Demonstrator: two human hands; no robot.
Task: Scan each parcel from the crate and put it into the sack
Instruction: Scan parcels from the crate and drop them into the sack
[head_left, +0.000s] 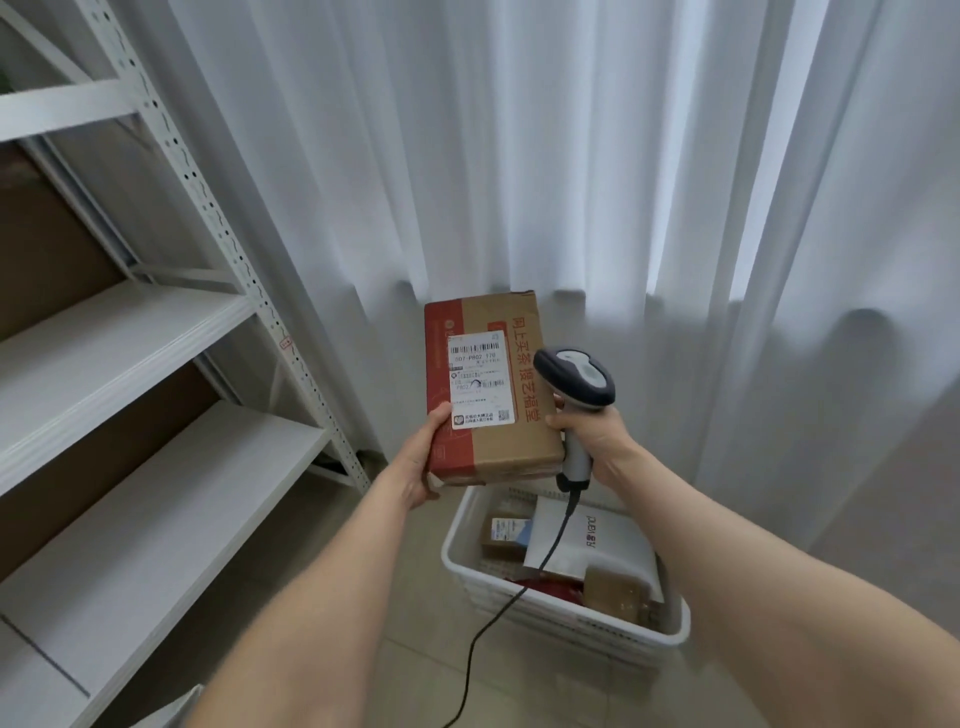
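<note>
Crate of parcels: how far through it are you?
Done: unclear, since no sack is in view. In hand: the left hand holds a box label-up; the right hand aims the scanner at it. Left: bagging it, plus several parcels in the crate.

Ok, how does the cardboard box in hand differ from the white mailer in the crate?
The cardboard box is thick and brown with a red band; the white mailer is flat and pale. The box is held up in the left hand; the mailer lies in the crate. The box shows a barcode label; none shows on the mailer. Both are rectangular parcels.
</note>
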